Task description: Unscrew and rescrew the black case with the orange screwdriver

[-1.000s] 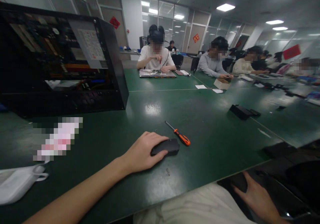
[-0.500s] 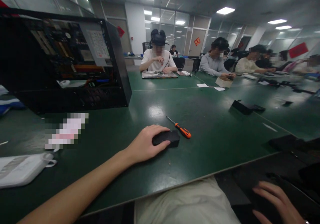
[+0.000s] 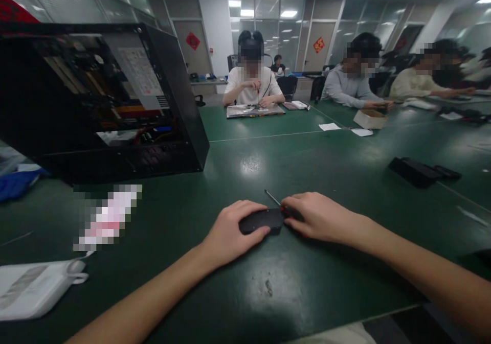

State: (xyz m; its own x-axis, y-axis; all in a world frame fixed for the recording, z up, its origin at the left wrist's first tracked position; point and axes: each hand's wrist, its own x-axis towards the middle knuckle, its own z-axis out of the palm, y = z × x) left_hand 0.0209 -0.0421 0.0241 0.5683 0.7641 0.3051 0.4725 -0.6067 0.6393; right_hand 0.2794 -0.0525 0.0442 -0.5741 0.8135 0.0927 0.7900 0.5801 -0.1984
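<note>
Near the table's front middle, my left hand [image 3: 233,231] curls around a small black rectangular box [image 3: 273,219] that lies on the table, thumb along the near side and fingers along the far side. Just right of it, my right hand [image 3: 312,215] is closed over the orange handle of a screwdriver [image 3: 272,198]. Most of that handle is hidden under the fingers. The metal shaft sticks out up and to the left, behind the box.
An open black computer case [image 3: 172,104] stands at the left. A white device with a loop [image 3: 38,288] lies front left, and a black object [image 3: 414,172] lies to the right. Across the green table [image 3: 245,155], a person [image 3: 253,86] works over a flat panel [image 3: 256,111].
My right hand has come up from beside my lap onto the screwdriver handle. The left hand keeps its hold on the black box. The view has turned slightly.
</note>
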